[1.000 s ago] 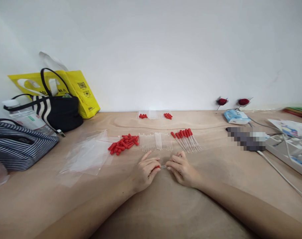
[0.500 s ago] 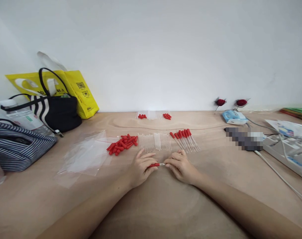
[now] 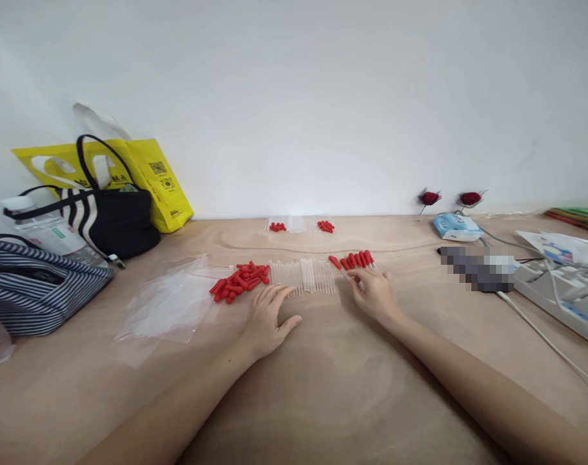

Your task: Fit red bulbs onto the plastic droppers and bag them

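Note:
My right hand (image 3: pixel 374 294) is closed at the row of red-bulbed glass droppers (image 3: pixel 362 259), its fingertips pinching the clear tube of a dropper (image 3: pixel 335 262) at the row's left end. The palm and fingers hide most of the other tubes. My left hand (image 3: pixel 267 321) rests open on the table with the thumb spread and nothing in it. Just beyond its fingers lie clear glass tubes (image 3: pixel 303 276) set side by side. To their left is a loose pile of red rubber bulbs (image 3: pixel 240 281).
Clear plastic bags (image 3: pixel 165 307) lie left of the bulbs. A small bag (image 3: pixel 301 224) with red bulbs is by the wall. Bags and a bottle (image 3: pixel 51 229) stand at left. On the right are a tissue pack (image 3: pixel 456 227), a power strip (image 3: pixel 559 294) and cables.
My left hand has let go of the red bulb and opened. My right hand has moved forward and right with the dropper, from in front of the tubes to the dropper row.

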The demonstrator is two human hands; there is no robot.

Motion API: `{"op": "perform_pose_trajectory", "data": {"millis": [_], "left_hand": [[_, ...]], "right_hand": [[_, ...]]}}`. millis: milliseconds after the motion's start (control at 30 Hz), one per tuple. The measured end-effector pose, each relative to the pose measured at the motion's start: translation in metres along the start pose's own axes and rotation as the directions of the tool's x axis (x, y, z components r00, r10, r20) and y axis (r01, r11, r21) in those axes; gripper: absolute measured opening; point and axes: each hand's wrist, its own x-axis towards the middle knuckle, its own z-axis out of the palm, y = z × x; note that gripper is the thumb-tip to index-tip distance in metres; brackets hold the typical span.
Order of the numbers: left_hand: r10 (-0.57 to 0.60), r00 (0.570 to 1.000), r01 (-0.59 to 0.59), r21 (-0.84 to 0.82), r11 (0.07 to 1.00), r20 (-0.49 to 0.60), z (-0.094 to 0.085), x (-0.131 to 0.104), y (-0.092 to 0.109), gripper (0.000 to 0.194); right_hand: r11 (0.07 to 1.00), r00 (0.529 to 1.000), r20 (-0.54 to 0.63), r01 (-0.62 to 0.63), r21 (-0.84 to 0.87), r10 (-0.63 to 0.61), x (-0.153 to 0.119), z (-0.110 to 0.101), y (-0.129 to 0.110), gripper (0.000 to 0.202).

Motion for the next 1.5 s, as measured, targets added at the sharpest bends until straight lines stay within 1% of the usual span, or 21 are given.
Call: {"op": "perform_pose_trajectory", "data": {"millis": [67, 133, 267, 400, 500, 567, 667, 733, 800, 867, 933, 1000, 1100, 1200, 1367, 1500], "left_hand": [[0.005, 1.000, -0.005, -0.002, 1.000, 0.019, 0.001, 0.000, -0.001, 0.039], [0.005, 1.000, -0.005, 0.001, 1.000, 0.031, 0.002, -0.001, -0.002, 0.036], [-0.010, 0.999, 0.010, 0.007, 1.000, 0.039, 0.003, -0.002, -0.002, 0.031], [-0.001, 0.999, 0.001, 0.008, 1.000, 0.039, 0.003, -0.002, -0.002, 0.027], [0.008, 0.999, -0.009, 0.011, 1.000, 0.037, 0.003, -0.001, -0.002, 0.024], [0.011, 0.999, -0.011, 0.016, 1.000, 0.039, 0.002, -0.001, -0.001, 0.023], [0.010, 0.999, -0.011, 0.036, 0.999, 0.030, 0.002, -0.002, 0.000, 0.023], [-0.005, 1.000, 0.005, 0.067, 0.998, 0.004, 0.002, -0.002, 0.000, 0.021], [-0.035, 0.998, 0.041, 0.126, 0.991, -0.045, 0.001, -0.001, -0.002, 0.017], [-0.065, 0.990, 0.090, 0.217, 0.972, -0.123, -0.002, 0.002, -0.008, 0.013], [-0.071, 0.976, 0.137, 0.323, 0.937, -0.207, -0.006, 0.007, -0.017, 0.013], [-0.058, 0.967, 0.160, 0.412, 0.897, -0.249, -0.009, 0.011, -0.029, 0.014], [-0.046, 0.974, 0.150, 0.480, 0.864, -0.223, -0.012, 0.017, -0.045, 0.017], [-0.046, 0.982, 0.132, 0.489, 0.862, -0.184, -0.011, 0.019, -0.053, 0.018], [-0.036, 0.987, 0.110, 0.493, 0.863, -0.158, -0.008, 0.019, -0.054, 0.015], [-0.019, 0.987, 0.097, 0.504, 0.858, -0.158, -0.008, 0.021, -0.055, 0.016]], "right_hand": [[0.988, 0.992, -0.004, -0.127, -0.088, 0.127, 0.009, 0.004, 0.005, 0.025], [0.965, 0.979, 0.003, -0.199, -0.169, 0.202, 0.015, 0.007, 0.007, 0.025], [0.934, 0.971, 0.057, -0.208, -0.292, 0.234, 0.019, 0.010, 0.004, 0.026], [0.911, 0.961, 0.114, -0.197, -0.361, 0.253, 0.021, 0.010, 0.000, 0.028], [0.911, 0.951, 0.154, -0.199, -0.363, 0.269, 0.024, 0.010, -0.001, 0.030], [0.915, 0.949, 0.161, -0.202, -0.349, 0.271, 0.025, 0.010, -0.001, 0.030], [0.912, 0.949, 0.145, -0.217, -0.347, 0.281, 0.026, 0.008, -0.001, 0.032], [0.914, 0.954, 0.124, -0.219, -0.341, 0.274, 0.027, 0.007, -0.001, 0.033], [0.927, 0.964, 0.105, -0.202, -0.315, 0.245, 0.028, 0.007, -0.002, 0.032], [0.946, 0.973, 0.102, -0.170, -0.276, 0.205, 0.029, 0.009, -0.006, 0.029], [0.960, 0.978, 0.115, -0.140, -0.243, 0.172, 0.031, 0.012, -0.011, 0.027], [0.964, 0.978, 0.128, -0.131, -0.231, 0.163, 0.033, 0.016, -0.018, 0.026], [0.956, 0.970, 0.150, -0.152, -0.250, 0.194, 0.038, 0.021, -0.026, 0.028], [0.936, 0.949, 0.190, -0.189, -0.296, 0.252, 0.044, 0.024, -0.032, 0.029], [0.912, 0.903, 0.267, -0.244, -0.329, 0.337, 0.052, 0.026, -0.035, 0.030], [0.908, 0.894, 0.270, -0.264, -0.326, 0.357, 0.054, 0.028, -0.034, 0.031]]}}
